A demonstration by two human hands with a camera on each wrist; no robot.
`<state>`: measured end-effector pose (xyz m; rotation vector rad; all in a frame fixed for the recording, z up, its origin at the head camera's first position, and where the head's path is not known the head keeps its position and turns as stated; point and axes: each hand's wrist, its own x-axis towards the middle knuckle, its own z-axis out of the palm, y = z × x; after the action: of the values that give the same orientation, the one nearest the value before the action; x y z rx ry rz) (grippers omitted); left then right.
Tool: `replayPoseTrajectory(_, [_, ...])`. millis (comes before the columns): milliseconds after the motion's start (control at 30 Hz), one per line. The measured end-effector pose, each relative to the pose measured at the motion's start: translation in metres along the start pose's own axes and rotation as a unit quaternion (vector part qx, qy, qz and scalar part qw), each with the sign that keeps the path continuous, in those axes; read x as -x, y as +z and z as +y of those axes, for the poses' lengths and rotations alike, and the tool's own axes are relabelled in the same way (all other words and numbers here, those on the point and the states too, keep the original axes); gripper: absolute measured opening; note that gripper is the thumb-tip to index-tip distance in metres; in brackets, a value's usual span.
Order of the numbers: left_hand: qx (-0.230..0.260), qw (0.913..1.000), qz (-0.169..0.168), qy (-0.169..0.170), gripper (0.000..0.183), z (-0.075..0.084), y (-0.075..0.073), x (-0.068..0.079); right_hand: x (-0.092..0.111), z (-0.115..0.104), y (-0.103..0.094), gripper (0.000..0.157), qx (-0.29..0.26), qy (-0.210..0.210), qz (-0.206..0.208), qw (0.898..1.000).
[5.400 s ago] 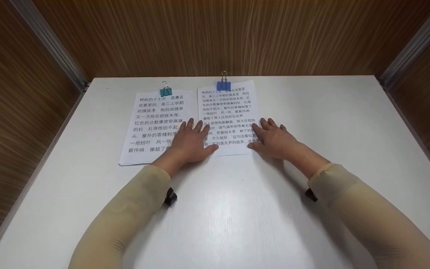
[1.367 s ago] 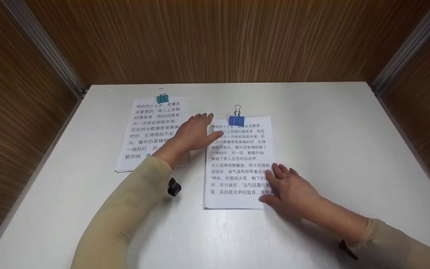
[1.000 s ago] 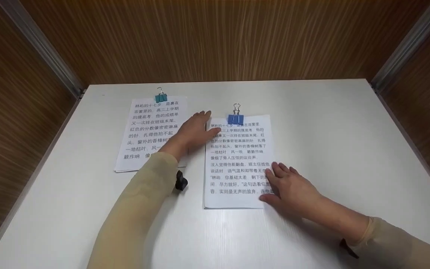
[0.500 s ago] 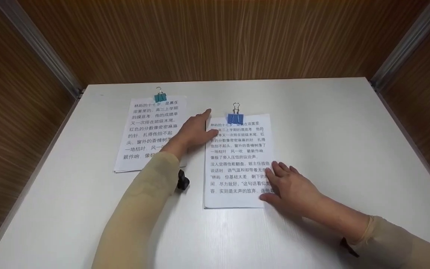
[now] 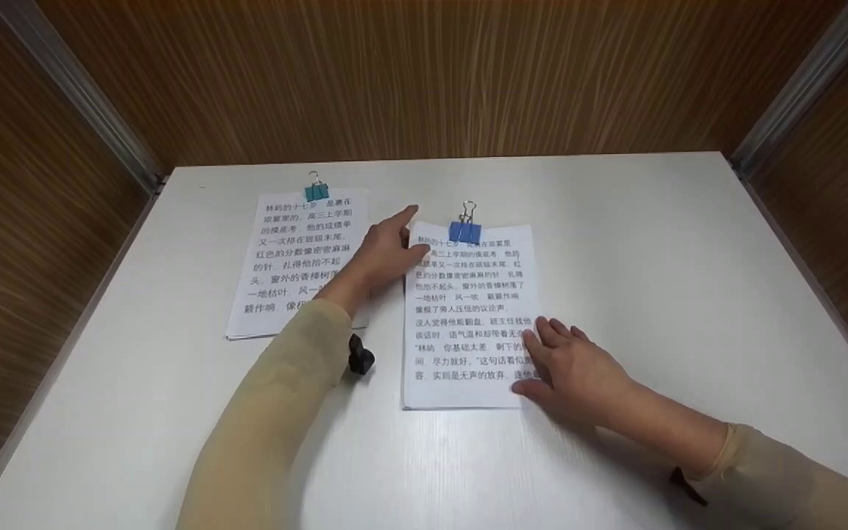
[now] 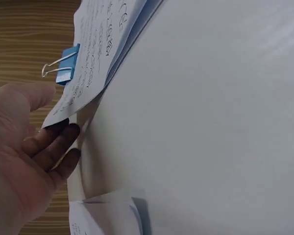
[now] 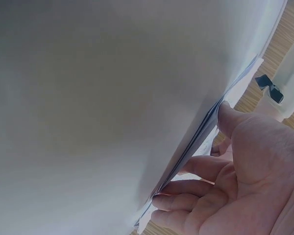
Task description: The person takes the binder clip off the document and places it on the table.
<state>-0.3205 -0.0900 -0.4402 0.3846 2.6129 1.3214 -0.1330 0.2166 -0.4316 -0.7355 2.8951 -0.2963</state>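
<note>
Since a moment ago the left hand (image 5: 383, 250) has lifted the far left corner of the blue-clipped stack (image 5: 468, 316), grip pinching it, while the right hand (image 5: 575, 368) lies flat, fingers straight, pinning its near right edge to the bench (image 5: 652, 243).

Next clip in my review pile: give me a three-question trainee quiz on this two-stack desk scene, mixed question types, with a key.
1. True or false: the right hand lies flat on the lower right part of the blue-clipped stack.
2. Multiple choice: the left hand lifts which part of that stack? A) top left corner B) bottom right corner C) the blue binder clip
3. Fill in: the teal binder clip holds the stack nearer the table's ____ side.

Key: 1 true; 2 A; 3 left.
</note>
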Motion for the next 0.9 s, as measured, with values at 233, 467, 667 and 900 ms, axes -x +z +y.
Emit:
replayPoseTrajectory(233, [0.097,0.9946,-0.032,-0.017,0.061,-0.002,0.002,-0.004,0.0,0.0,0.0,0.078,0.0,0.004,-0.003,1.0])
replayPoseTrajectory(467, [0.143,0.9893,-0.027,0.005,0.063,-0.005,0.01,-0.003,0.001,0.0,0.001,0.077,-0.002,0.006,-0.001,1.0])
replayPoseTrajectory(667, [0.233,0.9716,-0.04,-0.015,0.065,-0.009,0.011,0.001,0.001,0.0,0.002,0.077,-0.005,0.001,0.005,1.0])
replayPoseTrajectory(900, [0.256,0.9652,-0.038,-0.037,0.065,-0.006,0.013,0.002,0.001,0.001,0.002,0.077,-0.007,-0.001,0.008,1.0])
